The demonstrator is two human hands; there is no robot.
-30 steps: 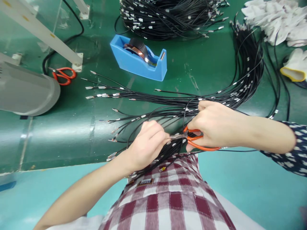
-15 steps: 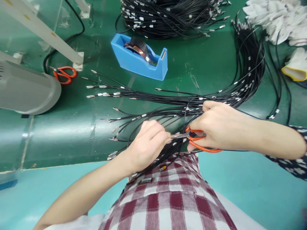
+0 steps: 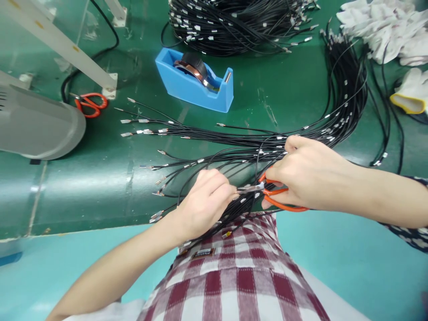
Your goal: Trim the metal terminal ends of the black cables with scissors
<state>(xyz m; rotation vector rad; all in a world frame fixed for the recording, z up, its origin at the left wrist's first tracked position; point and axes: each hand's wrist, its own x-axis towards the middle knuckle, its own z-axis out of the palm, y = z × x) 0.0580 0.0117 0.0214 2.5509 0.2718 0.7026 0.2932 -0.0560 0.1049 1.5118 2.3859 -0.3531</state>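
In my right hand [image 3: 296, 171] is a pair of scissors [image 3: 282, 207] with orange handles, my fingers wrapped through the loops. Their metal blades point left and reach the fingertips of my left hand [image 3: 209, 200]. That hand is pinched closed at the blade tips; a cable end seems to be in it, but the fingers hide most of it. Under and around both hands lie thin black cables [image 3: 230, 145] with white labels and metal ends. Some of them hang over the table edge against my checked apron [image 3: 247, 276].
A blue tape dispenser [image 3: 197, 89] stands behind the cables. Farther back lies a large coil of black cables [image 3: 230, 26]. Orange-handled scissors [image 3: 90, 103] rest at left beside a grey machine [image 3: 40, 120] and a white metal leg [image 3: 80, 58]. White gloves [image 3: 381, 26] are piled at right.
My right hand and the scissors have shifted very slightly, the hand a little to the right. My left hand stays nearly where it was.
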